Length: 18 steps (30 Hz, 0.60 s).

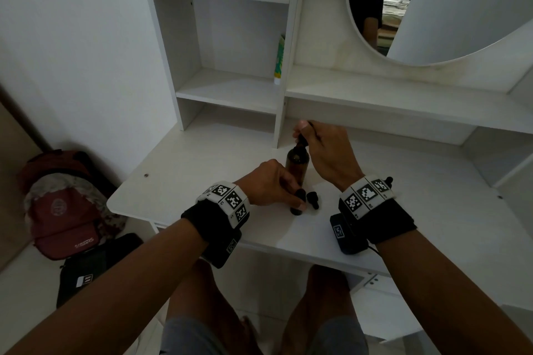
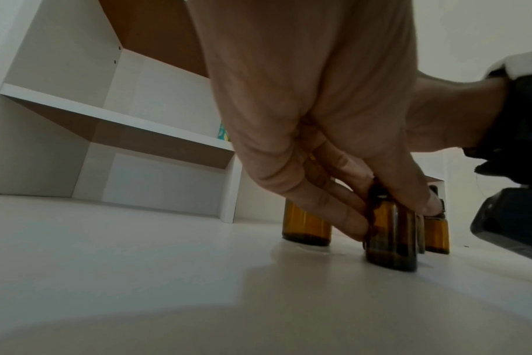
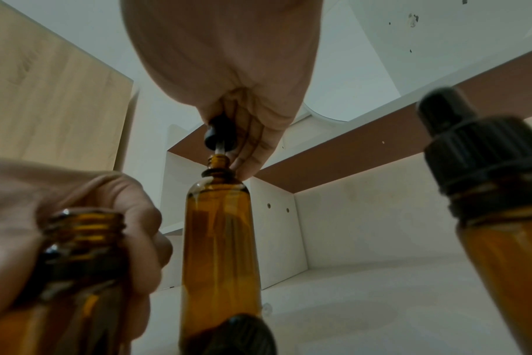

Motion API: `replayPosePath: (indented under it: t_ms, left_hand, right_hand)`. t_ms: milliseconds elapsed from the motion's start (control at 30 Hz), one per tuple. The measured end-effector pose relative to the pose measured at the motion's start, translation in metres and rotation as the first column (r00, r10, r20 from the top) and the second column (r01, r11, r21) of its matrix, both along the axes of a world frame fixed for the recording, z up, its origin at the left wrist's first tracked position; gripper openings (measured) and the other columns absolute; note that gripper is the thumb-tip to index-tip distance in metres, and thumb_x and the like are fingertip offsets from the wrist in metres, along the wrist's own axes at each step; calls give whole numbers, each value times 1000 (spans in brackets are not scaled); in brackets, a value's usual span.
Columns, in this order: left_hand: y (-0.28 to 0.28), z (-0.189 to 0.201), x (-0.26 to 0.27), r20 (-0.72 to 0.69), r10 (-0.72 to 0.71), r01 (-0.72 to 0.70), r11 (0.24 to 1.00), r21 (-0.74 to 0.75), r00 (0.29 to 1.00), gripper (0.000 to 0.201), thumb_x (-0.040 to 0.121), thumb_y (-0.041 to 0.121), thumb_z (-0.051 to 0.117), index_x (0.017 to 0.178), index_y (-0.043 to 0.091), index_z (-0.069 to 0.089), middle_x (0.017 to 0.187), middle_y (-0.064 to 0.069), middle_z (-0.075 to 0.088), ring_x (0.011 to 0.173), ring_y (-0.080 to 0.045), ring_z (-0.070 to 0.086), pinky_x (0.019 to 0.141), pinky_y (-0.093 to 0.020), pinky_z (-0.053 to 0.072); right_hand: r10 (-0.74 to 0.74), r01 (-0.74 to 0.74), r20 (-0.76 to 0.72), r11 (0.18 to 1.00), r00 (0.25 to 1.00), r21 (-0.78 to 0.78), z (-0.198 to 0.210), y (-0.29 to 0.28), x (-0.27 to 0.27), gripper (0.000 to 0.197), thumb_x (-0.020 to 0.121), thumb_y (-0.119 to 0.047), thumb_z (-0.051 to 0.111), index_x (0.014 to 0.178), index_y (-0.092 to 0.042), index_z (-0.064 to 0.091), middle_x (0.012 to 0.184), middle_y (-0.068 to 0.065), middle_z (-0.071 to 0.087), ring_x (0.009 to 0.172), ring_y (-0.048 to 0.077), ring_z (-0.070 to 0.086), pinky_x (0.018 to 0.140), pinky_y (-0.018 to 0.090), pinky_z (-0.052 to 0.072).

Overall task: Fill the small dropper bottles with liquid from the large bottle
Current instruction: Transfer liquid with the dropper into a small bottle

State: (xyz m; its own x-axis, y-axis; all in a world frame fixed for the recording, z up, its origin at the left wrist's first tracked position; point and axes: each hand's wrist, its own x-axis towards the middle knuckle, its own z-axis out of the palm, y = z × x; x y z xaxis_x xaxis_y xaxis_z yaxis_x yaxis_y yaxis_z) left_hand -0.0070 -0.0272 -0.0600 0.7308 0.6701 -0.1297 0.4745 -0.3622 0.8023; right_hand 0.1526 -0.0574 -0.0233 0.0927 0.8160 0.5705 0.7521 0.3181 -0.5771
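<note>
The large amber bottle (image 1: 298,163) (image 3: 220,252) stands uncapped on the white desk (image 1: 178,181). My right hand (image 1: 310,138) (image 3: 243,134) pinches a black dropper (image 3: 217,134) just above it, the glass tube reaching into the bottle's neck. My left hand (image 1: 284,193) (image 2: 380,206) grips a small open amber bottle (image 2: 390,233) (image 3: 82,230) standing on the desk in front of the large one. A capped small dropper bottle (image 1: 313,200) (image 3: 501,216) stands just to the right. Another black cap (image 3: 240,336) shows low in the right wrist view.
White shelf compartments (image 1: 230,89) rise behind the desk, with a green tube (image 1: 279,60) leaning in one. A round mirror (image 1: 432,3) hangs at the upper right. A red backpack (image 1: 63,210) and a black case (image 1: 95,265) lie on the floor at the left.
</note>
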Motion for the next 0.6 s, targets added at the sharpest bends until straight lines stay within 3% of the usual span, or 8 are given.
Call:
replayPosePath:
  t_ms: [367,600]
  left_hand:
    - [-1,1,0,-10,-12,12,1000,20,1000,26,70,26,88,91,13,80,87,-1,78,87,-15,72,89,-37,58]
    - [-1,3,1,-30,-9,10,1000,22,999,28,71,27,88,93,12,80,90,-3,77,90,-17,72,90,-37,57]
  right_hand:
    - [-14,14,12,999,1000,-35,7,-2,-3,45,104,-33,38,89,-3,68,78,11,71,73,24,69,71,44,56]
    - [-15,15,-20,1000,1000,-23,21,-6,-2,43,104,-31,39,92,-4,69,80,7,71,74,19,69,74,41,57]
